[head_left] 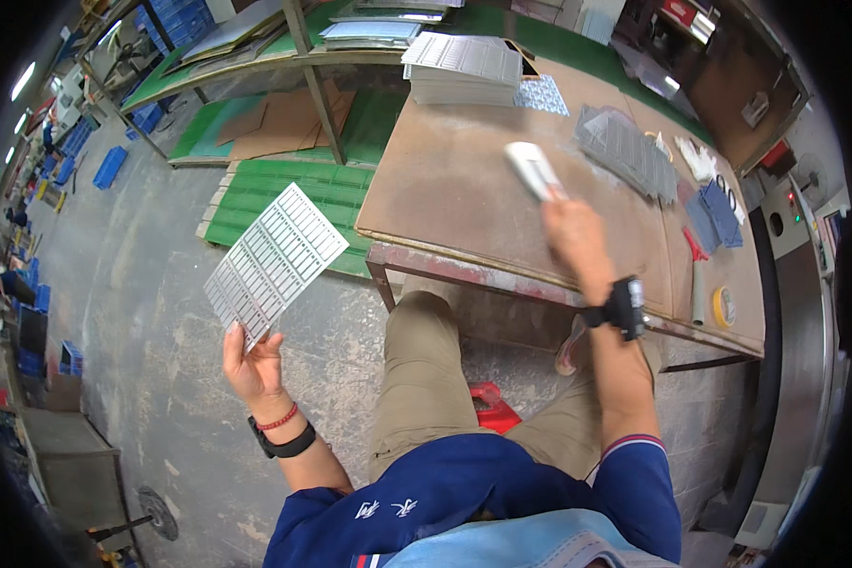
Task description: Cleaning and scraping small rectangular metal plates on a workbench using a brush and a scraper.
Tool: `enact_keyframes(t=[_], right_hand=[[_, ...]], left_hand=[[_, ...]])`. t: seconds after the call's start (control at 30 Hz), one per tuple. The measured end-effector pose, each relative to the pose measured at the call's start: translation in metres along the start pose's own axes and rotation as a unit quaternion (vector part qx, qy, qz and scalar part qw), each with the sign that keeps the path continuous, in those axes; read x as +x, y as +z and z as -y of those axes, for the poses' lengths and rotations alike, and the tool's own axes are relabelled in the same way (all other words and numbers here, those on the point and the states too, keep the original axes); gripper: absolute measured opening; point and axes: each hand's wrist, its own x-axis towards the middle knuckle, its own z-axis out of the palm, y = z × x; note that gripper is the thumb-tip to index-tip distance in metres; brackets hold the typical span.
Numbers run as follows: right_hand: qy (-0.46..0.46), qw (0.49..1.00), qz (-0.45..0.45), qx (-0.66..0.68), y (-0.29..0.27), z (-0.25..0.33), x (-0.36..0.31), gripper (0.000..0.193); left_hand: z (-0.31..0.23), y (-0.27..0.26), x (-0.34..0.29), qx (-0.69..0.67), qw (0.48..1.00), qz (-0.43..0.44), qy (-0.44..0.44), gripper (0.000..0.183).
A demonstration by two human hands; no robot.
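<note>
1. Head: left hand (256, 369), narrow pinch on slotted sheet (279, 248), lower corner; sheet tilted, above floor (322, 393), left of tabletop (445, 194).
2. Head: right hand (577, 239), blurred, gripping white tool (530, 168) over tabletop; contact can't tell.
3. Head: sheet stack (462, 83) far edge; grey sheets (625, 151) right of tool; gloves (699, 161), tape roll (724, 307) farther right.

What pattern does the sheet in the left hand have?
The sheet is white with rows of small, dark-edged rectangles; the head view shows it best.
</note>
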Motion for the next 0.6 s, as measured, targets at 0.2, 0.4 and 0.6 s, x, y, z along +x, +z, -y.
enact_keyframes(t=[0.2, 0.4, 0.6], right_hand=[[0.039, 0.996, -0.037, -0.07, -0.044, -0.03, -0.027, 0.036], [-0.23, 0.972, 0.009, 0.055, -0.02, 0.144, -0.079, 0.035], [-0.078, 0.996, 0.03, -0.004, -0.029, 0.017, -0.078, 0.034]], left_hand=[[0.008, -0.007, 0.0, 0.014, 1.0, -0.009, 0.001, 0.036], [0.032, 0.032, 0.007, -0.005, 0.998, 0.038, -0.044, 0.034], [0.024, 0.036, 0.003, 0.035, 0.998, 0.049, -0.032, 0.033]])
